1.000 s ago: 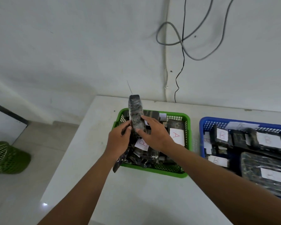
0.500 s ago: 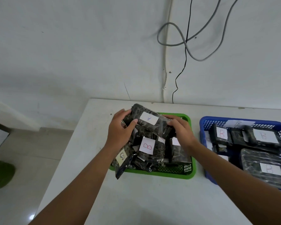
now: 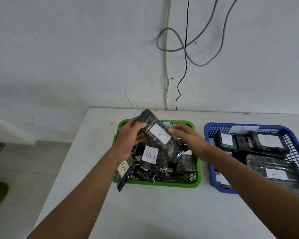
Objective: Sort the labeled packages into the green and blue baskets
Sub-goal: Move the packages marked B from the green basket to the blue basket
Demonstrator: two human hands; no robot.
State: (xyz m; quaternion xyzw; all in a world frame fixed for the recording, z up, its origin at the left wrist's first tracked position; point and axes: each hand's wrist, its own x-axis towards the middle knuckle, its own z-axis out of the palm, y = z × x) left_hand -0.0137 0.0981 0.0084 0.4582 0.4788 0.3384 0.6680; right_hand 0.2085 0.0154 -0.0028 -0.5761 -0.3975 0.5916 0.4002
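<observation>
Left hand (image 3: 130,140) grips A package (image 3: 160,137) label-up over green basket (image 3: 195,182), likely to read it, right hand (image 3: 190,140) pinching its other edge, B packages (image 3: 149,155) beneath.

Soft even daylight, faint shadows, wide-angle edge bending, slight overall softness.

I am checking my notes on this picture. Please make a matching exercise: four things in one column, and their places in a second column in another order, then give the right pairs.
Things:
1. package marked A
2. package marked B
3. grey cable
4. blue basket

Places:
a. on the wall
b. right side of the table
c. held in both hands
d. lying in the green basket

Pairs: 1-c, 2-d, 3-a, 4-b
</observation>
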